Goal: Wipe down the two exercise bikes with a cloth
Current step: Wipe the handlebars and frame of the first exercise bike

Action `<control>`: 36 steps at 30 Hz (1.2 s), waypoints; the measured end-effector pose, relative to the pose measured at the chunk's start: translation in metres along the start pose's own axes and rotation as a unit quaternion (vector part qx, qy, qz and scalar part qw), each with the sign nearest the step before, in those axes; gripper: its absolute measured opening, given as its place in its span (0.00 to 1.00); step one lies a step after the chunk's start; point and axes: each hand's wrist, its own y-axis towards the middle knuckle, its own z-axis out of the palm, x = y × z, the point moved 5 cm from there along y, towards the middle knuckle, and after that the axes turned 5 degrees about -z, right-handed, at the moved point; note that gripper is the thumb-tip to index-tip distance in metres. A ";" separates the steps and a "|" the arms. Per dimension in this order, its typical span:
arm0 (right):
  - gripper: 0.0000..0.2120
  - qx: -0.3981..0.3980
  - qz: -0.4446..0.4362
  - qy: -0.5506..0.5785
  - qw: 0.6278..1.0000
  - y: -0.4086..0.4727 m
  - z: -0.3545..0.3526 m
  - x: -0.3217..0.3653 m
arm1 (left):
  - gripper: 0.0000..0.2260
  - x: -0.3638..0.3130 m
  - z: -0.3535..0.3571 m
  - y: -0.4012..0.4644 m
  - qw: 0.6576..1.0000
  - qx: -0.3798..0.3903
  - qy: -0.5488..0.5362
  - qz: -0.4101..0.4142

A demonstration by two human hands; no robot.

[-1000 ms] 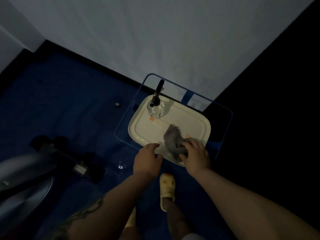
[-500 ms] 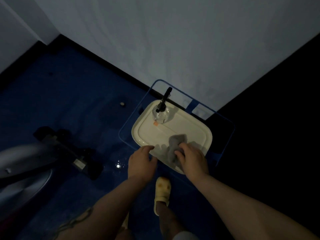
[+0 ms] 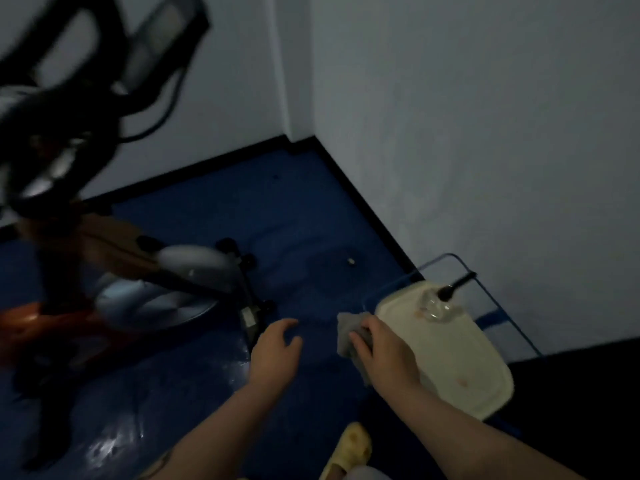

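My right hand (image 3: 382, 355) grips a grey cloth (image 3: 348, 332), lifted off the cream tray (image 3: 464, 368) and held just left of its rim. To the left of the cloth, my left hand (image 3: 275, 351) hovers over the blue floor with relaxed fingers and holds nothing. An exercise bike (image 3: 114, 258) fills the left side, blurred, with a silver flywheel, an orange frame and black handlebars above. Its black front foot lies just beyond my left hand.
A clear spray bottle (image 3: 438, 303) with a black nozzle stands on the tray, which rests on a blue wire-frame stand (image 3: 491, 303) against the white wall. My yellow slipper (image 3: 349, 452) is at the bottom. A small pale object (image 3: 350, 261) lies on the floor.
The cloth has come off the tray in my right hand. My left hand left the tray's edge. The view swung left and up, bringing the bike into sight.
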 end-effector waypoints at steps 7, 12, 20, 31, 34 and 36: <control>0.09 0.040 -0.123 0.012 0.992 0.016 0.068 0.138 | 0.15 0.111 -0.121 -0.036 0.985 -0.130 -0.092 -0.070; 0.09 0.063 -0.165 0.034 0.984 0.002 0.127 0.229 | 0.15 0.184 -0.207 -0.070 0.967 -0.210 -0.116 -0.082; 0.07 0.072 -0.191 0.099 0.974 -0.013 0.199 0.340 | 0.16 0.271 -0.313 -0.097 0.949 -0.273 -0.112 -0.108; 0.05 0.029 -0.279 0.163 0.946 0.040 0.207 0.434 | 0.14 0.250 -0.405 -0.049 0.931 -0.321 -0.170 -0.019; 0.06 0.002 -0.302 0.171 0.938 0.058 0.196 0.451 | 0.14 0.228 -0.431 -0.030 0.936 -0.320 -0.146 0.025; 0.06 -0.014 -0.305 0.185 0.934 0.069 0.187 0.461 | 0.14 0.214 -0.448 -0.017 0.936 -0.319 -0.141 0.054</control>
